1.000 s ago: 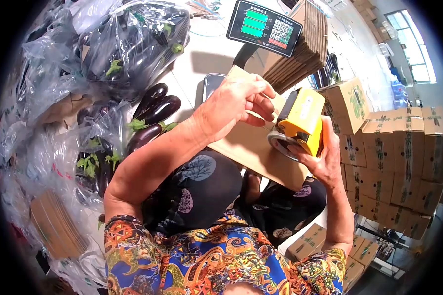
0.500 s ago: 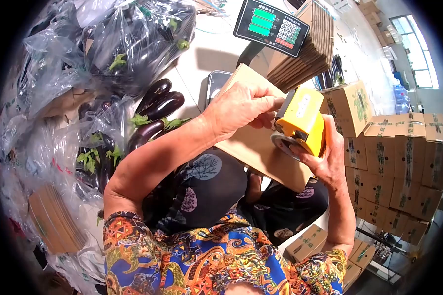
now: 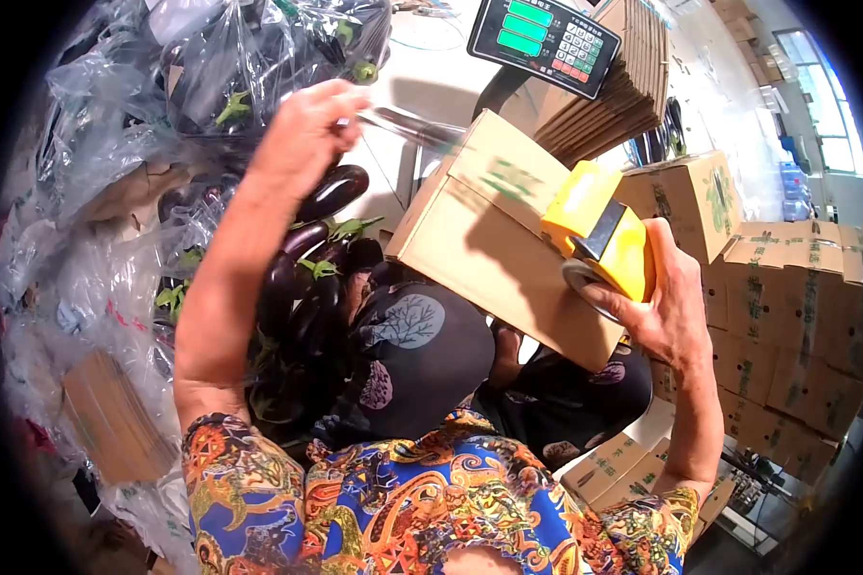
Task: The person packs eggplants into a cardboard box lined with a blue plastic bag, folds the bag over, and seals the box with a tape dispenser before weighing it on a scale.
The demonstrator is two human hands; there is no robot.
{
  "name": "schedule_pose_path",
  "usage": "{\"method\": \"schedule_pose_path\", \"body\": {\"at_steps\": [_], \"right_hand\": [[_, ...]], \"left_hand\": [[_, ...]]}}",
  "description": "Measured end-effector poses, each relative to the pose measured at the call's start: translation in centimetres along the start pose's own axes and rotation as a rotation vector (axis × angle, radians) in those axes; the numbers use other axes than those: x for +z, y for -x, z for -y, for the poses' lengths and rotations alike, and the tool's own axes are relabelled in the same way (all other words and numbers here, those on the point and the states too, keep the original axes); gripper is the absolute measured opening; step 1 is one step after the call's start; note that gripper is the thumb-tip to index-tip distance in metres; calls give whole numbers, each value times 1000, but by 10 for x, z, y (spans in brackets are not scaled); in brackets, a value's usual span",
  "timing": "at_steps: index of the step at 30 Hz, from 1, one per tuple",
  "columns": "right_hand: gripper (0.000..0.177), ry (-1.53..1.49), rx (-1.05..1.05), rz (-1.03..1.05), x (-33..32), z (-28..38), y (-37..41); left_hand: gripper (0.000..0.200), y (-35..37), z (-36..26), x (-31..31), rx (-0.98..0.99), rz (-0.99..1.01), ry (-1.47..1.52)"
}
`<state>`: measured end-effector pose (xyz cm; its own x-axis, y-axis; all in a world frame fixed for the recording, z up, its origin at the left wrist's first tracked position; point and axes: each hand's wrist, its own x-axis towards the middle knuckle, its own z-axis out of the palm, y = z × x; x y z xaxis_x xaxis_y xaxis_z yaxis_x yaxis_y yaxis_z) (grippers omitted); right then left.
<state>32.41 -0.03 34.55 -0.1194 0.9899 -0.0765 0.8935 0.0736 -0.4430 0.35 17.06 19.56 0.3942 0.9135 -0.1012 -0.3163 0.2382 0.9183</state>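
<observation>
My right hand [image 3: 676, 302] is wrapped round a yellow tape dispenser [image 3: 609, 235], held over the right end of a closed cardboard box [image 3: 484, 254]. A clear strip of packing tape [image 3: 417, 126] with green print runs from the dispenser across the top of the box and past its left edge. The far end of the strip is pinched in my left hand [image 3: 312, 129], slightly blurred, raised above the eggplants [image 3: 331, 192]. The box sits tilted in front of my knees.
Plastic bags of eggplants [image 3: 221, 77] fill the left side. A scale display [image 3: 544, 43] stands beyond the box, beside a stack of flat cardboard [image 3: 609, 105]. Packed boxes [image 3: 786, 326] are piled at the right. More folded cardboard [image 3: 115, 417] lies at lower left.
My left hand has moved away from the dispenser to the upper left, drawing tape out across the box. My right hand with the dispenser has shifted slightly right.
</observation>
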Motion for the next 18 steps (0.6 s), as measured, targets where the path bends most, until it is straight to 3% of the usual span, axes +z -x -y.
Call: {"method": "schedule_pose_path", "body": {"at_steps": [8, 11, 14, 18], "right_hand": [[48, 197, 39, 116, 1, 25, -22], [47, 236, 46, 124, 3, 28, -26], [46, 244, 66, 133, 4, 29, -30], [46, 255, 68, 144, 5, 31, -34]], "left_hand": [[15, -3, 51, -34, -148, -36, 302], [17, -6, 69, -30, -61, -110, 109], [18, -8, 77, -25, -45, -177, 64], [19, -11, 91, -20, -71, -199, -242]]}}
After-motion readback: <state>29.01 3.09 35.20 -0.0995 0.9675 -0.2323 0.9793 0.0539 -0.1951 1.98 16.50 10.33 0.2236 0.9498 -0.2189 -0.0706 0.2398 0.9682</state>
